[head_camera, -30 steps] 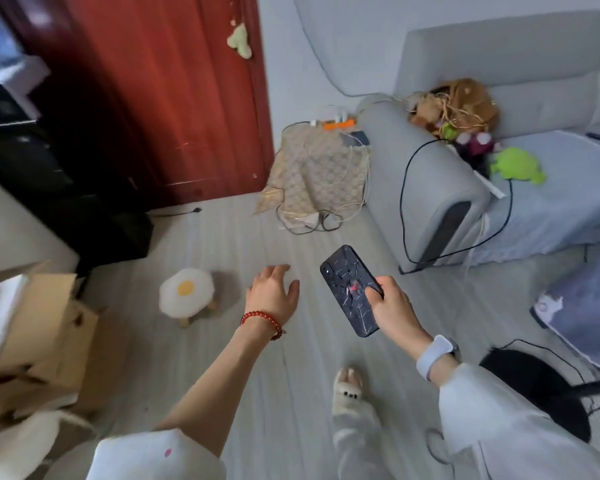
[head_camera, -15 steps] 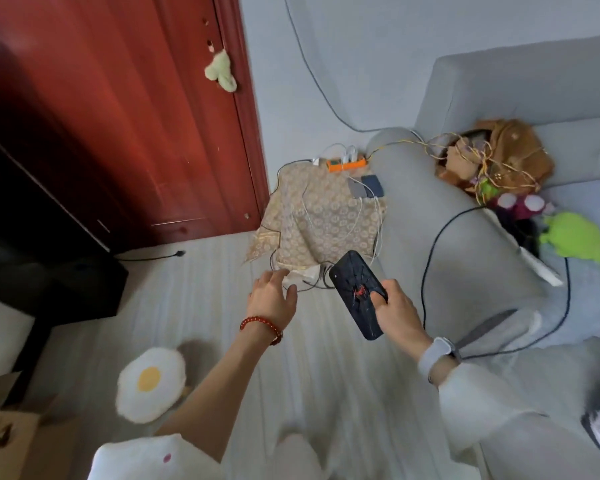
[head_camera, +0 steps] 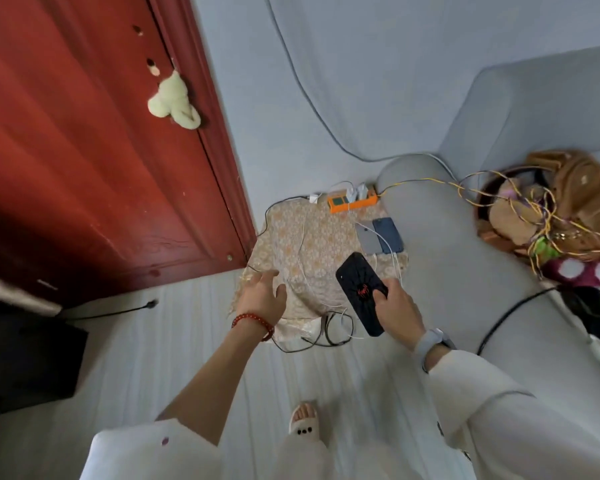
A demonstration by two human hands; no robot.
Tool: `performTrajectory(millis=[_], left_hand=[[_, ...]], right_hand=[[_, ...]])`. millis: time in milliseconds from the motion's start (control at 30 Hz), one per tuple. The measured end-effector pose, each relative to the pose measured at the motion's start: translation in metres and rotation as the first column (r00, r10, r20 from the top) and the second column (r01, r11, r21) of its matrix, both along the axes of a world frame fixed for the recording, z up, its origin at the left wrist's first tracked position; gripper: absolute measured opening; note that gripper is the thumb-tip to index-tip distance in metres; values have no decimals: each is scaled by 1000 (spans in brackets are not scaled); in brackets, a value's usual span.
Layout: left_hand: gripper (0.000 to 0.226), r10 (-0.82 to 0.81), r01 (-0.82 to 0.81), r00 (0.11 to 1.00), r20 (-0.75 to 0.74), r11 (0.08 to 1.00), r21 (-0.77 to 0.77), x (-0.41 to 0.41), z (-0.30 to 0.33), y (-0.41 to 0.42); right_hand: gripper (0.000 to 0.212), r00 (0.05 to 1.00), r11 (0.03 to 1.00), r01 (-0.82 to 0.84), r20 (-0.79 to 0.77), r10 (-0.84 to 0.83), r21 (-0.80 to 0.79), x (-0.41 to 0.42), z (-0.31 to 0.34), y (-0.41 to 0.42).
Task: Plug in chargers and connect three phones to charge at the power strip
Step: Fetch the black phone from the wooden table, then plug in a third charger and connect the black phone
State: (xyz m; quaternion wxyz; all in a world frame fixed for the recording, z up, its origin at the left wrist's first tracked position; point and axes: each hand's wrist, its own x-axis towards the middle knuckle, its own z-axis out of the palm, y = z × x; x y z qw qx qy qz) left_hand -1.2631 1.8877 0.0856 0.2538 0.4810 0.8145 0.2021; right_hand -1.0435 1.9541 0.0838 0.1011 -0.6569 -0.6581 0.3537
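Note:
My right hand (head_camera: 397, 306) grips a black phone (head_camera: 355, 292) with a red spider mark, held face down above the front edge of a small table covered by a patterned cloth (head_camera: 288, 244). An orange power strip (head_camera: 352, 201) lies at the back of that cloth, with white chargers (head_camera: 356, 192) plugged into it. A grey phone (head_camera: 368, 239) and a blue phone (head_camera: 388, 233) lie side by side on the cloth, with white cables (head_camera: 300, 268) running across it. My left hand (head_camera: 262, 297) hovers open over the cloth's left front corner.
A grey sofa armrest (head_camera: 447, 258) stands right beside the table, with bags and plush toys (head_camera: 548, 206) on the seat. A red door (head_camera: 94, 150) is at left. Dark cables (head_camera: 326, 336) coil on the floor below the cloth. My slippered foot (head_camera: 303, 422) is below.
I have walked closer to the cloth-covered table, which now fills the middle of the view. Both hands have moved forward over its front edge, the black phone still in my right hand.

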Motion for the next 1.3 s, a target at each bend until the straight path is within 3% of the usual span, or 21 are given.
performTrajectory(millis=[167,333,533,900,1000,1133,1300], left_hand=[[40,-73,73,997,15,997,-31,-5,-16,100],[41,-21,20,1000,0,991,-129,6,-64,175],[48,71,-43,996,62,926,-376,35,-160,246],[61,20,1,999,30,818,-575,44,-284,307],[64,-39,40,999,15,799,-600,40,-299,309],[65,-95,71,995,-9,799,-598,39,-306,307],[42,5,-13,1000,-18,891,-455,19,-296,314]], right_hand=[[21,996,997,69,-47,-70,-38,-15,-18,89],[25,995,986,79,-48,-86,-146,-23,-66,179],[25,1000,929,0,0,0,-371,-27,-160,278],[31,975,820,-35,-200,-98,-572,-56,-268,334],[34,988,836,-40,-148,-50,-547,-60,-277,337],[27,991,899,-96,47,128,-427,-61,-276,342],[37,949,927,-227,147,280,-300,-75,-262,340]])
